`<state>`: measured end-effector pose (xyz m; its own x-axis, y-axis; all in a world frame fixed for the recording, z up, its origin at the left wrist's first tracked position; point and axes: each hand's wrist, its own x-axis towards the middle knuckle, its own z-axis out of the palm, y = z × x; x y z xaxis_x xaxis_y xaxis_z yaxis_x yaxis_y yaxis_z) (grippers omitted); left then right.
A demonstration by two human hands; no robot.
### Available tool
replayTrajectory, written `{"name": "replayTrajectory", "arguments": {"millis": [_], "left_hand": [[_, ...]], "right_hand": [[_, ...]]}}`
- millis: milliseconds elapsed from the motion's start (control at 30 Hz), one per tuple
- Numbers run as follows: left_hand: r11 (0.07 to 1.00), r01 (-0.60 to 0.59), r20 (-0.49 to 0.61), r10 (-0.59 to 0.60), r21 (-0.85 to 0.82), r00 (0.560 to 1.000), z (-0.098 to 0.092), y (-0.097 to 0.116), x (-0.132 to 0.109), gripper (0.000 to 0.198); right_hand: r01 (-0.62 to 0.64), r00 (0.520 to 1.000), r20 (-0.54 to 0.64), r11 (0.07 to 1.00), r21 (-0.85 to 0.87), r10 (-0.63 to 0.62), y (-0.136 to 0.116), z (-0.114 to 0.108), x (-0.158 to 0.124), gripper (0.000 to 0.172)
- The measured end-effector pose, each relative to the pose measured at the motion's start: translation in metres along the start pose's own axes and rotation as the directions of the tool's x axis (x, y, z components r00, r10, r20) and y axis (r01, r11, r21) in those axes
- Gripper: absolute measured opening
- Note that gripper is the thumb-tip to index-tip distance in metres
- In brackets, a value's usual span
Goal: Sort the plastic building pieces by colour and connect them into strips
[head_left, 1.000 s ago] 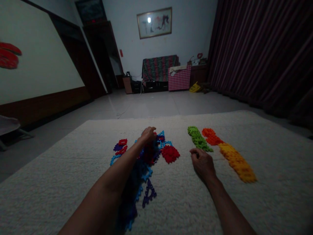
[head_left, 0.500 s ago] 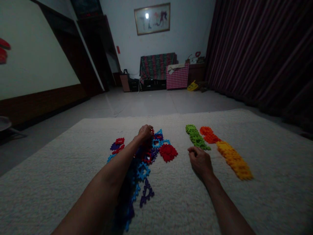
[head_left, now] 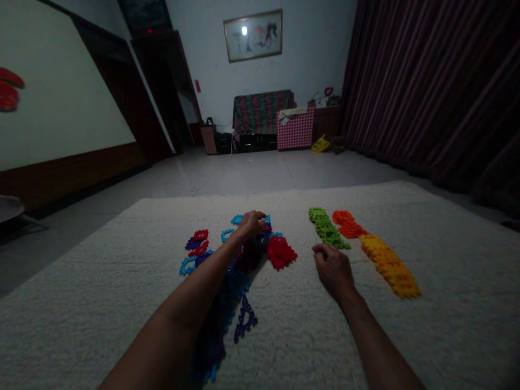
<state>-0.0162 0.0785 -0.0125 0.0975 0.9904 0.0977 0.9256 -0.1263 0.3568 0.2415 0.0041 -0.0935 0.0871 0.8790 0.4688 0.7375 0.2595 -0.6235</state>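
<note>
My left hand (head_left: pixel 252 223) reaches over a loose pile of gear-edged plastic pieces, fingers bent down at its far end, next to a blue piece (head_left: pixel 267 220). What its fingertips hold, if anything, is hidden. Under and beside my left forearm lie blue, purple and red pieces, many in its shadow. A red stack (head_left: pixel 281 252) sits right of the pile, and a purple triangular piece (head_left: pixel 245 320) lies nearer me. My right hand (head_left: pixel 333 266) rests on the cream blanket (head_left: pixel 292 330) with its fingers curled in and no piece showing. Just beyond it is a row of green pieces (head_left: pixel 325 227).
Orange pieces (head_left: pixel 346 223) and a long row of yellow pieces (head_left: pixel 389 265) lie to the right. Red and purple pieces (head_left: pixel 198 241) sit left of my forearm. Past the blanket are a tiled floor, a low cabinet (head_left: pixel 255 142) and a dark curtain (head_left: pixel 390 81).
My left hand has shifted slightly right, from beside a red piece towards the blue and purple ones, uncovering blue pieces on its left. The right hand stays put.
</note>
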Motion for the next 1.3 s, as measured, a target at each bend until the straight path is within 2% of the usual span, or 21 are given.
{"name": "replayTrajectory", "arguments": {"millis": [67,167,333,467,667,733,833,1000,1200,1300], "left_hand": [[0.994,0.003,0.072,-0.011,0.108,0.997,0.0,-0.002,0.002,0.035],[0.991,-0.016,0.165,-0.007,0.135,0.986,0.003,-0.002,0.004,0.026],[0.986,-0.016,0.199,-0.018,0.165,0.98,0.005,0.002,0.005,0.027],[0.977,0.031,0.148,-0.063,0.211,0.987,-0.004,-0.001,0.004,0.025],[0.927,0.217,-0.023,-0.22,0.306,0.975,-0.023,-0.018,-0.001,0.034],[0.921,0.218,-0.059,-0.211,0.323,0.976,-0.02,-0.017,-0.002,0.037],[0.927,0.18,-0.049,-0.174,0.329,0.984,-0.006,-0.008,0.001,0.035],[0.915,0.222,-0.03,-0.225,0.337,0.974,0.016,0.001,0.013,0.032],[0.907,0.262,-0.069,-0.253,0.331,0.965,0.013,0.002,0.013,0.027],[0.92,0.254,-0.169,-0.211,0.297,0.963,0.006,0.005,0.008,0.035]], "right_hand": [[0.001,1.0,0.0,1.0,0.001,-0.001,0.001,0.0,0.0,0.025],[0.003,1.0,0.002,1.0,0.008,-0.003,0.001,0.001,0.0,0.024],[-0.003,1.0,-0.003,1.0,0.014,0.003,0.0,0.0,-0.001,0.024],[-0.003,1.0,0.008,1.0,0.022,0.003,0.0,0.0,0.0,0.026],[-0.018,1.0,0.01,1.0,0.017,0.017,0.001,0.002,0.0,0.025],[-0.02,1.0,0.01,1.0,0.02,0.019,0.001,0.002,0.0,0.025],[-0.026,1.0,0.018,0.999,0.025,0.025,0.001,0.002,0.0,0.024],[-0.018,1.0,0.019,1.0,0.019,0.017,-0.001,0.001,0.0,0.024],[0.0,1.0,0.013,1.0,0.023,0.0,-0.001,0.0,0.0,0.024],[-0.013,1.0,0.019,1.0,0.018,0.013,0.0,0.001,0.0,0.024]]}}
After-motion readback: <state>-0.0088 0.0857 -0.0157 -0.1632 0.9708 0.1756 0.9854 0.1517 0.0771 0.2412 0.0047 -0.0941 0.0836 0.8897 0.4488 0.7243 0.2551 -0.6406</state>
